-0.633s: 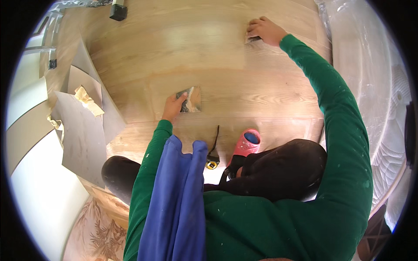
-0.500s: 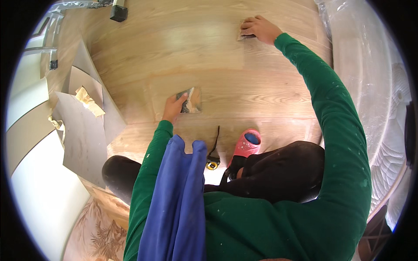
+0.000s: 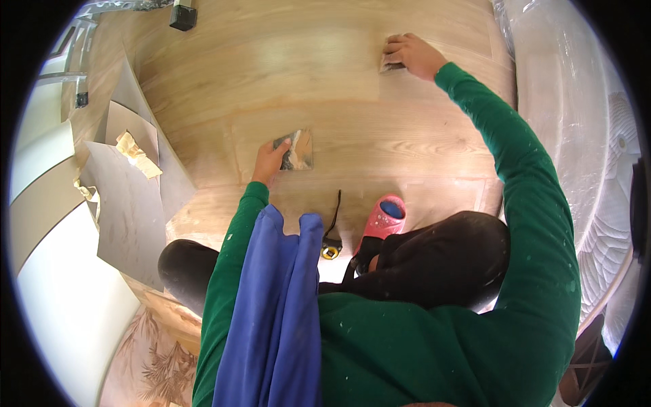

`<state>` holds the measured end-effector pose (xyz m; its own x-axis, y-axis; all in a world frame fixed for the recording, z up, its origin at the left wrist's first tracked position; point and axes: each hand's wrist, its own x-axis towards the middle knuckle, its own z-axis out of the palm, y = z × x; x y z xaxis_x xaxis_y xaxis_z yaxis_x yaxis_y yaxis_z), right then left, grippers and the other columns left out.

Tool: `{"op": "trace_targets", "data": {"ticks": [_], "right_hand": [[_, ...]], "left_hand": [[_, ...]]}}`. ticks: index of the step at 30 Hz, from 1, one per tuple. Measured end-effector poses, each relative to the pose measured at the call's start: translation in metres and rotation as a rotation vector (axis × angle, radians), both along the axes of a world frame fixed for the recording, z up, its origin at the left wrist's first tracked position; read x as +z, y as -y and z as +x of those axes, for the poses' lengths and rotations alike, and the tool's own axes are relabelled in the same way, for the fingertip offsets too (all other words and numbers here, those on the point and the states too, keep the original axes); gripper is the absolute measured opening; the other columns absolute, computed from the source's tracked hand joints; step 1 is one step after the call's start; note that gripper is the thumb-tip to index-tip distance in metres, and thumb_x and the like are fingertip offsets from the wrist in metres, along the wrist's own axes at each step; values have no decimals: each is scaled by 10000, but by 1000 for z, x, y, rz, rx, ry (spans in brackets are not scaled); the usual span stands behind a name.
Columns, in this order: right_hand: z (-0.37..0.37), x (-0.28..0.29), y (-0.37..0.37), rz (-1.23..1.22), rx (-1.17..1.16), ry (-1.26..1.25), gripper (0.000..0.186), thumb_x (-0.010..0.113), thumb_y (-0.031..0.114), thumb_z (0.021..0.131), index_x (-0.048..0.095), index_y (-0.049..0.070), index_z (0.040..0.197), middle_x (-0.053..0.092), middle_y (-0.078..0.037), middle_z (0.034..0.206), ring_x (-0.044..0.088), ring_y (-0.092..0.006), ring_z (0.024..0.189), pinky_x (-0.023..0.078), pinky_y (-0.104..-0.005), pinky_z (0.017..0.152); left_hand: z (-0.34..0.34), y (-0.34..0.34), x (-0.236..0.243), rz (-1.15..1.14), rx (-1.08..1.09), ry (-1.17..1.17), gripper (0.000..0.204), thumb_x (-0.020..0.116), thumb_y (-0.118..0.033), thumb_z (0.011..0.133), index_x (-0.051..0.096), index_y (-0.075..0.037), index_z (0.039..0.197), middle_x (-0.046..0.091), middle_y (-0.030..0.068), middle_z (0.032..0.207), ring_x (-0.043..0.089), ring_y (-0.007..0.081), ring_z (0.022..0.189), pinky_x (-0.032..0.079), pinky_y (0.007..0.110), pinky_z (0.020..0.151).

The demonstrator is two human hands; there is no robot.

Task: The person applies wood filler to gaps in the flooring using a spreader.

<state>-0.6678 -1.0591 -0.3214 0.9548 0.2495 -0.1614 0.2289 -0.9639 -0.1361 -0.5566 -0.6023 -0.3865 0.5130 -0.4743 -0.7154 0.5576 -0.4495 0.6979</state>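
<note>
The left hand point(image 3: 270, 161) holds a flat, squarish mottled plate point(image 3: 298, 150), dark and tan with a pale streak, low over the wood-grain floor point(image 3: 325, 102) at the centre left. Its thumb presses on the plate's left part; the fingers beneath are hidden, and whether the plate touches the floor cannot be told. The right hand point(image 3: 415, 55) is farther off, on the far right, with its fingers bent tightly around a small, thin scraper-like piece point(image 3: 390, 66), dark with a pale edge, that sits against the floor. Most of that piece is covered by the hand. The two hands are well apart.

Nearer, between the person's dark-trousered knees, a yellow and black tape measure point(image 3: 330, 252) lies with its black strap point(image 3: 338, 210) stretched away from the person. Just to its right is a pink clog point(image 3: 384, 218) flecked with white, on the person's foot. A blue cloth point(image 3: 278, 305) hangs down beside the green left sleeve point(image 3: 234, 244).

On the left, thin grey sheets point(image 3: 129, 210) overlap, with a crumpled yellowish strip point(image 3: 137, 156) on them. Beyond them, on the far left, stand metal legs with black foot caps point(image 3: 183, 18). Clear plastic sheeting point(image 3: 559, 102) covers the right side.
</note>
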Motion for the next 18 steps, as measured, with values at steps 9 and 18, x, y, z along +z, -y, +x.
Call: {"op": "trace_targets", "data": {"ticks": [9,18], "right_hand": [[-3,8,-9,80,43,-42,319,643,13,838,711,136,1125,637,-29,1285,505,-257,1303,420,-404,1049],[-24,1,-30,123,37,-19,449,661,-27,770,713,150,1179,621,-12,1329,485,-241,1329,407,-401,1060]], "left_hand": [[0,3,2,1,1,32,354,688,-265,948,699,28,1147,716,57,1045,637,129,933,500,294,819],[0,-3,-4,-2,-21,10,366,662,-252,965,670,43,1183,706,75,1106,652,150,957,505,299,861]]}}
